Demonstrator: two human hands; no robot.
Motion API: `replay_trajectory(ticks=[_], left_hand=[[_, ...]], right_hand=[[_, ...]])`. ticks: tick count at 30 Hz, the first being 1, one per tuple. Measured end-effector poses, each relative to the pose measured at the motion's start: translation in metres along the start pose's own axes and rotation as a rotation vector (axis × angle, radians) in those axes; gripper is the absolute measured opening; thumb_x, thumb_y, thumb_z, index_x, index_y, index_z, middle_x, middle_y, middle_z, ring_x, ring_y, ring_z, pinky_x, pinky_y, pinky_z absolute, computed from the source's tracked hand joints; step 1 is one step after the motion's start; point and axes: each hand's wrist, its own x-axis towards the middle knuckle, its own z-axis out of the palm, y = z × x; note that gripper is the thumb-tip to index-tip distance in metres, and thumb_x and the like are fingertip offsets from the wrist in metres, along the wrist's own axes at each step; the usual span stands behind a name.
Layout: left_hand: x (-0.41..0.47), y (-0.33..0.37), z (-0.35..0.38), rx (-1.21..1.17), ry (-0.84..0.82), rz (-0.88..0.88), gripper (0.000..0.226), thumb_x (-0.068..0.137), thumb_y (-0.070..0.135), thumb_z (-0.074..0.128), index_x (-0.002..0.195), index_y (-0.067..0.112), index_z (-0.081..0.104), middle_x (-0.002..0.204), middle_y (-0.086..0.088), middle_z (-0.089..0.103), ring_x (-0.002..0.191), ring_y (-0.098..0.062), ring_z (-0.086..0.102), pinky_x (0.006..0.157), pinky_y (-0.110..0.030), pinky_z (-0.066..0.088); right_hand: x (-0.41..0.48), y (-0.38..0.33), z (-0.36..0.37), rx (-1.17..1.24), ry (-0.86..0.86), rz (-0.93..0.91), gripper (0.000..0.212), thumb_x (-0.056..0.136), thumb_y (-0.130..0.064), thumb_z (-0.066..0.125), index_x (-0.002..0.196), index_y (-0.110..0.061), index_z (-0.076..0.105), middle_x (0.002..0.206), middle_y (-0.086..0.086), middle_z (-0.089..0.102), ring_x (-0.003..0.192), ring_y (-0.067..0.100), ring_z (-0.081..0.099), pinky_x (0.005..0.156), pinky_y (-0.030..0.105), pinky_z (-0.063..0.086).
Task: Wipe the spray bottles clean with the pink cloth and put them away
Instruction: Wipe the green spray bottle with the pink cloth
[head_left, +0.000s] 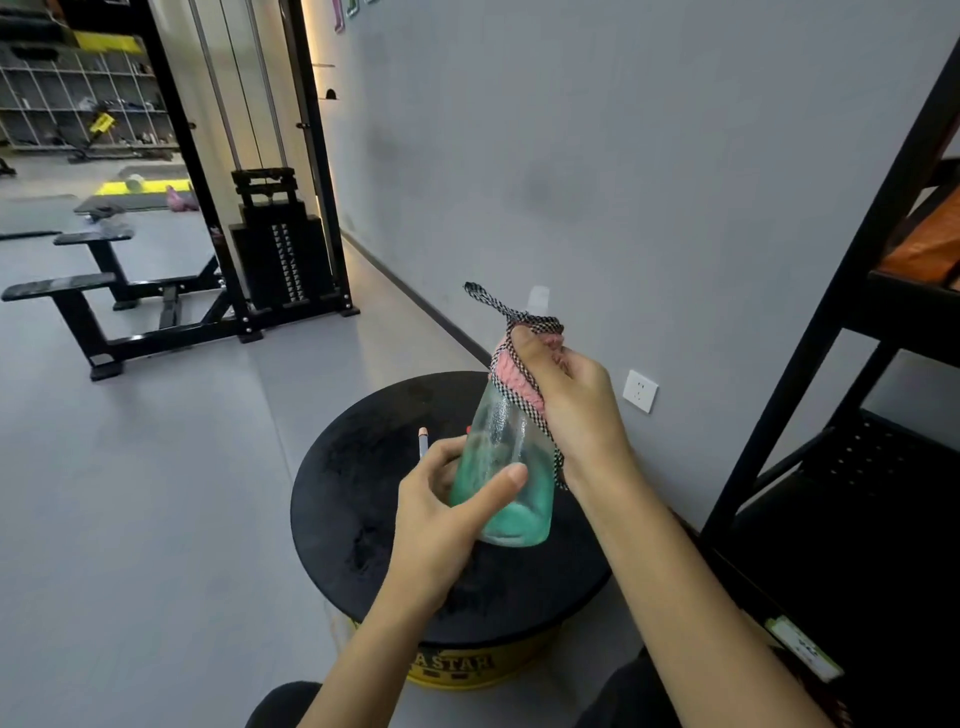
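I hold a clear spray bottle (506, 467) with green liquid in its bottom, tilted above a round black stool top (358, 499). My left hand (447, 514) grips the bottle's lower body, thumb across the front. My right hand (571, 400) grips the pink cloth (511, 371), which has a black-and-white checked trim, and presses it around the bottle's neck and shoulder. The white spray head (537, 300) pokes out above the cloth, blurred. A second bottle's thin nozzle with a pink tip (423, 441) shows behind my left fingers.
The stool has a yellow base (467, 670). A black metal shelf rack (852, 364) stands close on the right. A grey wall with a white socket (640, 391) lies behind. A black weight machine (280, 260) and benches (104, 312) stand at the left.
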Motion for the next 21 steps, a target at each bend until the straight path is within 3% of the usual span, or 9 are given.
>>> replay_trajectory(ticks=[3, 6, 8, 10, 12, 14, 17, 19, 21], left_hand=[[0.002, 0.003, -0.004, -0.045, -0.035, -0.051, 0.048, 0.062, 0.041, 0.080, 0.098, 0.010, 0.074, 0.095, -0.013, 0.076, 0.088, -0.028, 0.073, 0.069, -0.028, 0.058], [0.004, 0.007, -0.011, -0.319, -0.227, -0.296, 0.067, 0.050, 0.052, 0.088, 0.103, 0.012, 0.076, 0.102, -0.017, 0.074, 0.091, -0.031, 0.072, 0.071, -0.038, 0.059], [0.003, 0.009, -0.009, -0.548, -0.283, -0.453, 0.089, 0.034, 0.053, 0.095, 0.108, 0.008, 0.073, 0.101, -0.016, 0.073, 0.086, -0.029, 0.073, 0.067, -0.040, 0.060], [0.002, 0.010, -0.008, -0.624, -0.277, -0.515, 0.099, 0.025, 0.051, 0.097, 0.109, 0.006, 0.071, 0.104, -0.019, 0.072, 0.086, -0.032, 0.073, 0.065, -0.041, 0.060], [0.003, 0.010, -0.009, -0.523, -0.279, -0.449, 0.086, 0.030, 0.056, 0.094, 0.102, 0.013, 0.077, 0.103, -0.015, 0.074, 0.089, -0.028, 0.073, 0.067, -0.040, 0.060], [0.003, 0.010, -0.008, -0.357, -0.232, -0.334, 0.075, 0.043, 0.059, 0.089, 0.103, 0.016, 0.077, 0.106, -0.015, 0.074, 0.095, -0.030, 0.072, 0.071, -0.039, 0.059], [0.003, 0.003, -0.005, -0.143, -0.061, -0.156, 0.061, 0.058, 0.047, 0.081, 0.104, 0.008, 0.072, 0.102, -0.019, 0.073, 0.097, -0.038, 0.070, 0.070, -0.035, 0.059], [0.003, 0.003, -0.004, -0.072, 0.001, -0.087, 0.057, 0.059, 0.046, 0.078, 0.101, 0.009, 0.072, 0.097, -0.016, 0.075, 0.092, -0.034, 0.072, 0.069, -0.031, 0.058], [0.003, 0.007, -0.005, -0.130, -0.052, -0.154, 0.059, 0.058, 0.048, 0.080, 0.102, 0.009, 0.074, 0.100, -0.018, 0.074, 0.093, -0.035, 0.071, 0.069, -0.034, 0.058]], right_hand=[[0.002, -0.005, -0.003, 0.092, -0.024, 0.096, 0.057, 0.080, -0.050, 0.072, 0.089, 0.006, 0.066, 0.081, 0.012, 0.062, 0.077, 0.021, 0.057, 0.078, 0.037, 0.049], [0.008, -0.004, -0.011, 0.307, -0.260, 0.290, 0.054, 0.074, -0.055, 0.071, 0.098, -0.006, 0.072, 0.094, 0.014, 0.070, 0.088, 0.029, 0.066, 0.097, 0.048, 0.049], [0.009, 0.000, -0.010, 0.477, -0.340, 0.335, 0.053, 0.074, -0.054, 0.072, 0.106, -0.012, 0.071, 0.099, 0.011, 0.069, 0.093, 0.027, 0.065, 0.098, 0.047, 0.047], [0.009, 0.002, -0.009, 0.558, -0.358, 0.339, 0.062, 0.071, -0.053, 0.075, 0.116, -0.011, 0.065, 0.103, 0.010, 0.069, 0.095, 0.025, 0.066, 0.093, 0.041, 0.050], [0.008, -0.001, -0.011, 0.517, -0.343, 0.306, 0.059, 0.072, -0.051, 0.073, 0.111, -0.009, 0.067, 0.100, 0.011, 0.070, 0.089, 0.023, 0.068, 0.086, 0.037, 0.054], [0.007, -0.006, -0.011, 0.318, -0.233, 0.268, 0.052, 0.071, -0.054, 0.072, 0.093, -0.007, 0.072, 0.088, 0.012, 0.073, 0.080, 0.023, 0.070, 0.081, 0.035, 0.055], [0.005, -0.003, -0.002, 0.059, -0.055, 0.095, 0.074, 0.068, -0.061, 0.075, 0.087, 0.010, 0.063, 0.077, 0.016, 0.062, 0.074, 0.023, 0.059, 0.079, 0.035, 0.047], [0.003, -0.004, 0.002, 0.056, -0.021, 0.053, 0.072, 0.073, -0.055, 0.075, 0.089, 0.013, 0.059, 0.080, 0.012, 0.059, 0.075, 0.021, 0.055, 0.076, 0.035, 0.045], [0.005, -0.008, -0.004, 0.132, -0.086, 0.146, 0.055, 0.074, -0.052, 0.074, 0.087, 0.002, 0.070, 0.083, 0.011, 0.068, 0.077, 0.023, 0.064, 0.083, 0.040, 0.051]])
